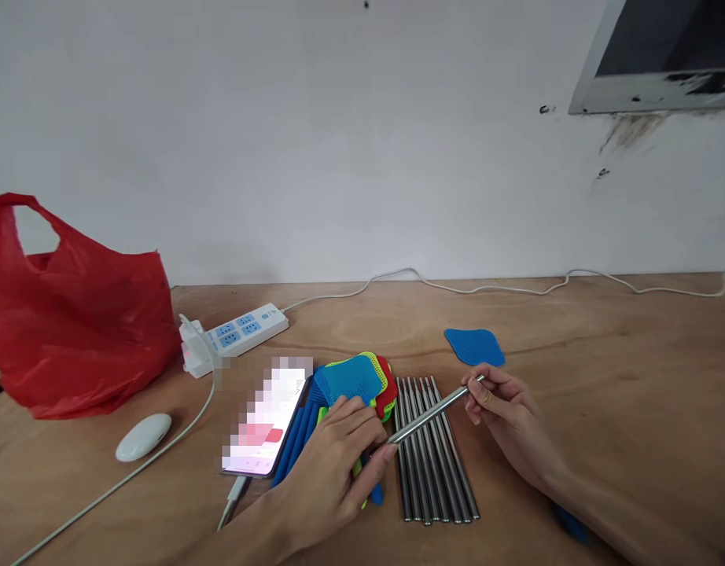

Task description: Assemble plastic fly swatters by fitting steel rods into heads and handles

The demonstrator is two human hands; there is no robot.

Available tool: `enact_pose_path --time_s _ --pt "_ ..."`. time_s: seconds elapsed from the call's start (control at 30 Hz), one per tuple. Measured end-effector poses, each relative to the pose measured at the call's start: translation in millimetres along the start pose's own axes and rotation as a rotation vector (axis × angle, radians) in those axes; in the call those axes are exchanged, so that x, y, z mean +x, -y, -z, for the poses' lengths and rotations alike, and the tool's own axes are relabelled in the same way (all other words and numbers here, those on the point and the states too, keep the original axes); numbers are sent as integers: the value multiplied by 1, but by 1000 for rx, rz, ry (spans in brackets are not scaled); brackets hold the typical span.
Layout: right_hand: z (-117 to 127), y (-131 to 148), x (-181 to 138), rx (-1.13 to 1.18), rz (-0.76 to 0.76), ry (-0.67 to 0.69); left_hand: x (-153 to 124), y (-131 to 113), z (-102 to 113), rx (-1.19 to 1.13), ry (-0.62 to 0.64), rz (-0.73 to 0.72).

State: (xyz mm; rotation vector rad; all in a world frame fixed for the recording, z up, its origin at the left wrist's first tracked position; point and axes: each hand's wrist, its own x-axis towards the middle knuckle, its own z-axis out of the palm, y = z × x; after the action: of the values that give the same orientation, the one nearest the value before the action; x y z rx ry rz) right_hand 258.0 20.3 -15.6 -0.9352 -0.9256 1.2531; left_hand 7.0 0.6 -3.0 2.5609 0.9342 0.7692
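A shiny metal rod [427, 419] slants up to the right between my two hands. My left hand [347, 448] is closed around its lower end, above the pile of fly swatters. The fingertips of my right hand [498, 405] pinch its thin upper end. Beneath the held rod, several similar metal rods [436, 479] lie side by side on the table. Left of them, fly swatters with blue, yellow-green and red mesh heads [354, 377] are stacked, partly covered by my left hand. A single blue mesh head [477, 347] lies beyond my right hand; a blue handle [572, 523] shows under my right forearm.
A lit phone [265, 424] with a cable plugged in lies beside the swatters. A white power strip [250, 334] with a charger sits behind it. Farther left are a white oval object [143, 437] and a red plastic bag [85, 330]. A wall bounds the wooden table [634, 377].
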Motion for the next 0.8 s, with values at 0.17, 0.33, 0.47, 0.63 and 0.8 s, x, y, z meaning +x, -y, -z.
enact_pose_path --time_s 0.17,0.33,0.47,0.63,0.8 --pt "6 -5 1 -64 3 96 -2 3 2 64 13 4" --pt "12 -8 0 -132 36 143 1 4 15 134 65 23" --pt "9 -11 -4 -264 15 257 3 1 29 258 173 64" --pt "-3 -8 -17 -517 93 530 0 -8 34 366 333 33" --pt "-13 21 -24 -995 440 725 -3 -13 35 412 331 -48"
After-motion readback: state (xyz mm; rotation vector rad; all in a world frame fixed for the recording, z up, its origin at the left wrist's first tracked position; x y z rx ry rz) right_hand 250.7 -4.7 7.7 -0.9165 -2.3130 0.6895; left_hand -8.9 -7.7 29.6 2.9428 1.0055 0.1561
